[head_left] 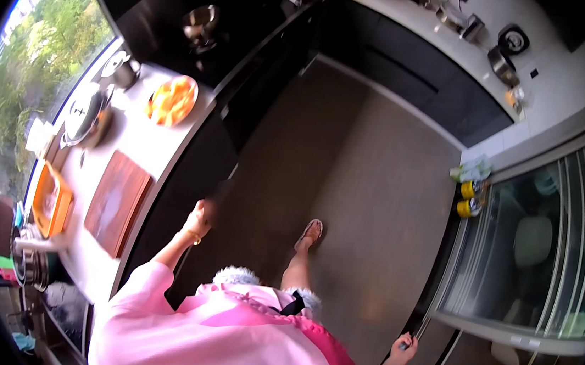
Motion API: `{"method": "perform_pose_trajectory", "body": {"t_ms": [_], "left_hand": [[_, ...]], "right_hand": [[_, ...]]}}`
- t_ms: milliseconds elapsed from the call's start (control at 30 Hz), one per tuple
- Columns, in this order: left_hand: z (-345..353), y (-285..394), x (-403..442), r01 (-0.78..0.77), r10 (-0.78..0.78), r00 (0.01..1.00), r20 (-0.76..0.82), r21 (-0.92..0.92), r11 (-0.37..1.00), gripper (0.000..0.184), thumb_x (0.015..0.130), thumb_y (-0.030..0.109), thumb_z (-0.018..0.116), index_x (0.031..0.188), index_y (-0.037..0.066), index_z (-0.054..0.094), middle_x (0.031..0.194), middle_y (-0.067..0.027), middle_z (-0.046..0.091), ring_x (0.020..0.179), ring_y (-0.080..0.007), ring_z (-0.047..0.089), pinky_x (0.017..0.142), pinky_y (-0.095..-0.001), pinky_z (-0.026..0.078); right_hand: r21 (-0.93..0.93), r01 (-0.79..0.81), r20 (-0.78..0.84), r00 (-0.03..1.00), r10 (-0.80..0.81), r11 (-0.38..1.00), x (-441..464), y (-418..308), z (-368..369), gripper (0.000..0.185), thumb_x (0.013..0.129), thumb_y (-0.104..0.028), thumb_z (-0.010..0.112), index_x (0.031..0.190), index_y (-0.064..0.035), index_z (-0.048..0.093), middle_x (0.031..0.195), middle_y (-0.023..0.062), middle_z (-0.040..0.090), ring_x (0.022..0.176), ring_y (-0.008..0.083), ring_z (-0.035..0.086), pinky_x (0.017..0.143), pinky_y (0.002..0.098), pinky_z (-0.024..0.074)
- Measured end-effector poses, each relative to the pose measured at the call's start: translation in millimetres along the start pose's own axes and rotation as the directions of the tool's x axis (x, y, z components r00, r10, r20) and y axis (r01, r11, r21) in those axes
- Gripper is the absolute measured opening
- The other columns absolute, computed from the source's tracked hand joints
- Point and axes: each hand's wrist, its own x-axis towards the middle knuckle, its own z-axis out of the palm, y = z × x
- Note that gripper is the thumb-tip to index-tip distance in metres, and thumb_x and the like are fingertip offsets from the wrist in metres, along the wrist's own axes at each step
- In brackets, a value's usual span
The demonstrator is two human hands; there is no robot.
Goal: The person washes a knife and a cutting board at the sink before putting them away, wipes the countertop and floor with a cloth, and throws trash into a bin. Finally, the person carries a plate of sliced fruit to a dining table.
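Observation:
My left hand (197, 221) is closed beside the front of the left counter. At its fingers is a blurred, dark brown roundish thing (212, 210), whose kind I cannot make out. Low on the right, my right hand (405, 346) is closed around something slim with a small dark grey end (403, 346); the rest of it is hidden or too small to name. The nearest thing on the counter to my left hand is a reddish-brown wooden cutting board (118, 201).
On the left counter stand a plate of orange pieces (171, 101), a lidded pot (88, 115) and an orange basket (52, 200). A stove holds a metal pot (201, 23). Bottles (470, 198) stand on the floor by the glass sliding door (513, 255).

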Motion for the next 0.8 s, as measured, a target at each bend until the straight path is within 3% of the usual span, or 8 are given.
{"method": "perform_pose_trajectory", "body": {"t_ms": [100, 167, 200, 233, 433, 600, 667, 800], "left_hand": [[36.9, -30.5, 53.4, 0.261, -0.274, 0.929, 0.249, 0.086, 0.962, 0.011, 0.069, 0.011, 0.053, 0.078, 0.007, 0.059, 0.085, -0.0157, 0.056, 0.087, -0.0347, 0.054, 0.071, -0.0402, 0.047], [64.1, -61.5, 60.2, 0.47, -0.517, 0.76, 0.395, 0.215, 0.856, 0.015, 0.07, 0.018, 0.051, 0.077, 0.009, 0.061, 0.08, -0.0139, 0.061, 0.076, -0.0322, 0.059, 0.066, -0.0395, 0.048], [58.4, -33.7, 72.3, 0.793, -0.8, 0.518, 0.301, 0.181, 0.581, 0.021, 0.073, 0.024, 0.051, 0.08, 0.007, 0.062, 0.078, -0.0135, 0.062, 0.074, -0.0298, 0.06, 0.064, -0.0371, 0.049], [96.9, -92.5, 50.1, 0.712, -0.685, 0.585, 0.434, 0.131, 0.69, 0.025, 0.075, 0.029, 0.054, 0.083, 0.006, 0.063, 0.075, -0.0111, 0.063, 0.069, -0.0247, 0.062, 0.061, -0.0345, 0.049], [114.1, -65.7, 103.3, 0.977, -0.92, 0.21, 0.33, -0.107, 0.184, 0.019, 0.076, 0.019, 0.056, 0.077, 0.001, 0.062, 0.059, -0.006, 0.056, 0.051, -0.019, 0.055, 0.047, -0.0335, 0.045], [147.0, -73.8, 249.8, 0.975, -0.939, 0.112, 0.326, -0.218, 0.041, 0.016, 0.076, 0.017, 0.057, 0.081, 0.003, 0.06, 0.062, -0.0078, 0.057, 0.056, -0.021, 0.056, 0.049, -0.0347, 0.045], [156.8, -70.8, 316.3, 0.955, -0.938, 0.095, 0.335, -0.298, -0.009, 0.015, 0.075, 0.016, 0.058, 0.082, 0.003, 0.059, 0.063, -0.0085, 0.057, 0.058, -0.0218, 0.057, 0.049, -0.0352, 0.045], [157.7, -50.1, 419.6, 0.86, -0.927, 0.036, 0.375, -0.484, -0.162, 0.014, 0.075, 0.014, 0.059, 0.085, 0.004, 0.058, 0.066, -0.0099, 0.058, 0.062, -0.0234, 0.058, 0.05, -0.0362, 0.046]], "right_hand": [[-0.032, 0.065, -0.042, 0.997, -0.066, 0.997, 92.3, 24.8, 102.0, 0.021, 0.079, -0.015, 0.056, 0.084, 0.0032, 0.046, 0.062, 0.0017, 0.043, 0.049, 0.0103, 0.042, 0.044, 0.0204, 0.0399], [-0.211, 0.005, 0.032, 0.999, 0.002, 0.977, 162.9, 73.4, 185.6, 0.022, 0.082, -0.019, 0.054, 0.086, 0.002, 0.047, 0.062, 0.001, 0.043, 0.049, 0.009, 0.042, 0.04, 0.0189, 0.0372], [-0.216, -0.017, 0.047, 0.999, 0.028, 0.976, 193.2, 105.1, 229.7, 0.022, 0.082, -0.019, 0.054, 0.086, 0.002, 0.047, 0.062, 0.001, 0.043, 0.049, 0.009, 0.042, 0.04, 0.0189, 0.0372], [-0.408, -0.062, 0.058, 0.994, 0.094, 0.911, 220.4, 138.2, 281.6, 0.022, 0.084, -0.021, 0.053, 0.087, 0.0003, 0.049, 0.062, 0.0005, 0.043, 0.048, 0.0079, 0.041, 0.039, 0.0183, 0.0352], [-0.94, 0.342, 0.32, 0.891, 0.321, -0.014, 329.0, 385.0, 580.4, 0.02, 0.087, -0.023, 0.05, 0.098, -0.0075, 0.046, 0.065, 0.0016, 0.046, 0.042, 0.0055, 0.038, 0.034, 0.0181, 0.029], [-0.429, 0.723, 0.537, 0.686, 0.49, -0.541, 420.8, 586.9, 756.8, 0.032, 0.079, -0.01, 0.059, 0.102, -0.0075, 0.037, 0.064, 0.0058, 0.051, 0.046, 0.0098, 0.047, 0.038, 0.0257, 0.0381], [0.047, 0.893, 0.653, 0.311, 0.691, -0.447, 475.1, 655.6, 814.1, 0.029, 0.076, -0.011, 0.062, 0.095, -0.0046, 0.041, 0.068, 0.0126, 0.056, 0.057, 0.0223, 0.057, 0.052, 0.0344, 0.0454], [0.417, 0.803, 0.578, 0.128, 0.806, -0.426, 485.6, 792.4, 920.2, 0.028, 0.072, -0.014, 0.064, 0.091, -0.0044, 0.045, 0.077, 0.0178, 0.06, 0.073, 0.0367, 0.058, 0.062, 0.0436, 0.045]]}}
